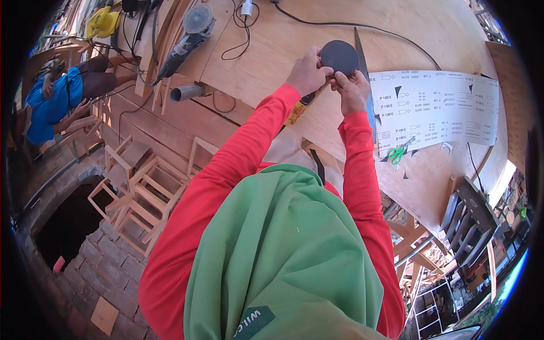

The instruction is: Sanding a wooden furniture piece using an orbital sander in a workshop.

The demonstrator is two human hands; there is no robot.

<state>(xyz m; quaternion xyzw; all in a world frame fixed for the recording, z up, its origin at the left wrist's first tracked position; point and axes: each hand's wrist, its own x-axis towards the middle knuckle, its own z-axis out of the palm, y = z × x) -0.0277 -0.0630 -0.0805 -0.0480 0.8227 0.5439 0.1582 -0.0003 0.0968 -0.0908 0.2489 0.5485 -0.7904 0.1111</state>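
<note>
Over the plywood worktop, my left hand (pixel 309 71) and my right hand (pixel 351 90) both pinch the lower edge of a round dark sanding disc (pixel 339 58). Just right of the disc lies a handsaw (pixel 364 68), its blade partly hidden by my right arm. A sheet of silicon carbide sandpaper (pixel 437 110) rests with its printed back up. Green-handled scissors (pixel 396 155) sit at its lower left edge, among small dark and white scraps. A yellow object (pixel 296 114) is partly hidden beside my left forearm.
An angle grinder (pixel 180 49), a grey pipe (pixel 187 93) and cables lie to the left. A yellow blower (pixel 103 22) stands farther off. A person in blue (pixel 57 102) works at far left. Wooden chair frames (pixel 142 191) stand on the paved floor beside a dark opening (pixel 68 225).
</note>
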